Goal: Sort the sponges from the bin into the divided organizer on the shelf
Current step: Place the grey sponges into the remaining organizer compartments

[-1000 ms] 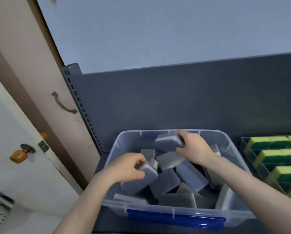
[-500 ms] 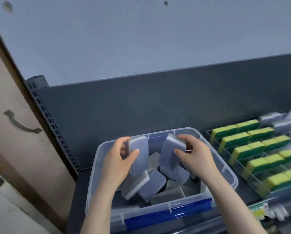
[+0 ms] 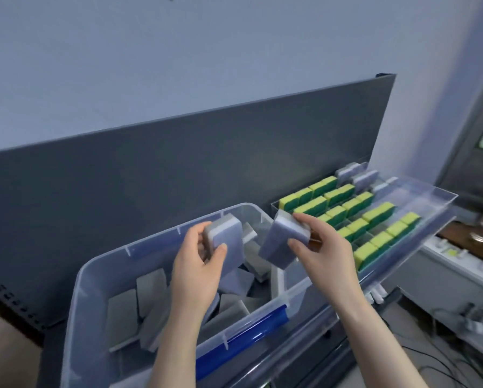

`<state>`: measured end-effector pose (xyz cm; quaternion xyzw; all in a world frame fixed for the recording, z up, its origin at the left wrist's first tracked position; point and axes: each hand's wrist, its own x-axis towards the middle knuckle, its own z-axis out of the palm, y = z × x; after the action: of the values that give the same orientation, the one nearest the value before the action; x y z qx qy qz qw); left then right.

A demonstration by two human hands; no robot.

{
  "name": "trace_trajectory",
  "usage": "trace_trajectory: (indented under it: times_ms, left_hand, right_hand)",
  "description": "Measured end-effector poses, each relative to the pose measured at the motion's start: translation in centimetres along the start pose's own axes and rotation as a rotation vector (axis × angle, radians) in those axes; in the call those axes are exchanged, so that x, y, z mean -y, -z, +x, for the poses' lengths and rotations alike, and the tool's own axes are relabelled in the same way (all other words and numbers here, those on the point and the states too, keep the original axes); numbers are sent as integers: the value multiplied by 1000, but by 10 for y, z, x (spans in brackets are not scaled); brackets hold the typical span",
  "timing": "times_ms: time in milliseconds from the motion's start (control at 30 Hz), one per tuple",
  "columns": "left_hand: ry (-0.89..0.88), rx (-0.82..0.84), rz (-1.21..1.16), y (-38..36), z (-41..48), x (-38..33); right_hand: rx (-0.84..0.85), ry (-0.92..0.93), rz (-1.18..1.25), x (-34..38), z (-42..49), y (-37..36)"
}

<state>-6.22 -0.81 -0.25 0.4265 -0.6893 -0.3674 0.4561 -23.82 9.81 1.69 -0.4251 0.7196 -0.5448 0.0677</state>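
Head: soft rectangular grey sponges [image 3: 225, 240], clear bin [image 3: 78, 309]

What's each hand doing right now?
Left hand: closed on a grey sponge above the bin.
Right hand: closed on another grey sponge.

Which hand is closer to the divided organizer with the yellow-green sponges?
Right. The right hand holds a grey sponge just beside the organizer, near its left end. The left hand holds another grey sponge above the bin, farther away.

Bin [image 3: 100, 275] left of organizer [image 3: 430, 219] (touching)
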Motion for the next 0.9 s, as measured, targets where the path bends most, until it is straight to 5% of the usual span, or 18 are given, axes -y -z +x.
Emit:
trace_trajectory:
  times_ms: [900]
  left_hand:
    - [-100,138,-42,-234,-30,-98]
  right_hand:
    - [-98,-18,38,-127,61,202]
